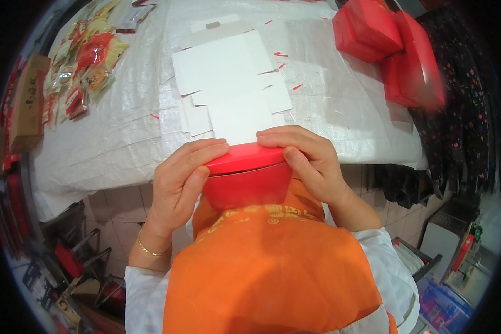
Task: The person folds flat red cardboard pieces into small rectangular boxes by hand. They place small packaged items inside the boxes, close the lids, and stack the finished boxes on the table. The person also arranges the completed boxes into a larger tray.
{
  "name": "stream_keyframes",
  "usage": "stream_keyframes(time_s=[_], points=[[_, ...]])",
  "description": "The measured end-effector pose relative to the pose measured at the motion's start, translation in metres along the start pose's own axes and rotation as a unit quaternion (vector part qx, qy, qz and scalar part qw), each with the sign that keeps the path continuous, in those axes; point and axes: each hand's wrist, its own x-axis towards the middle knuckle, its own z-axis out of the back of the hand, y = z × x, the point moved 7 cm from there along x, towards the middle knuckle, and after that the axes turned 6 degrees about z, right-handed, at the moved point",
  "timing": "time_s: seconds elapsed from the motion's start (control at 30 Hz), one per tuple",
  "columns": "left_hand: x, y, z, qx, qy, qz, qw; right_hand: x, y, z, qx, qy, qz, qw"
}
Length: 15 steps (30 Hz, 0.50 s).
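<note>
A red cardboard box (245, 181) is held against my orange apron at the table's front edge, its lid side toward me with a thin dark gap along the seam. My left hand (181, 181) grips its left end, fingers laid along the top and thumb in front. On the right end, my right hand (312, 164) pinches the top edge between fingers and thumb. Just beyond the box lie flat, unfolded white box blanks (234, 83) with cut flaps, stacked on the table.
The table wears a white woven plastic cover (139, 106). Folded red boxes (367, 33) are piled at the far right. Wrapped snack packets (92, 61) lie at the far left beside a brown carton (28, 106). Red paper scraps (281, 54) are scattered about. Dark flowered cloth (456, 83) hangs at the right.
</note>
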Motion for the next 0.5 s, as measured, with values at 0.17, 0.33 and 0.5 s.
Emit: stream_keyframes(time_s=[0.17,0.33,0.5], points=[[-0.006,0.005,-0.002,-0.005,-0.013,0.001,1.0,0.006,0.0,-0.007,0.038,0.01,-0.057,0.998],[-0.02,0.019,-0.019,-0.114,-0.063,0.003,0.991,0.004,0.001,-0.012,0.017,0.0,-0.028,0.999],[-0.023,0.021,-0.033,-0.164,-0.12,0.004,0.979,0.002,-0.001,-0.013,0.053,-0.038,-0.089,0.994]])
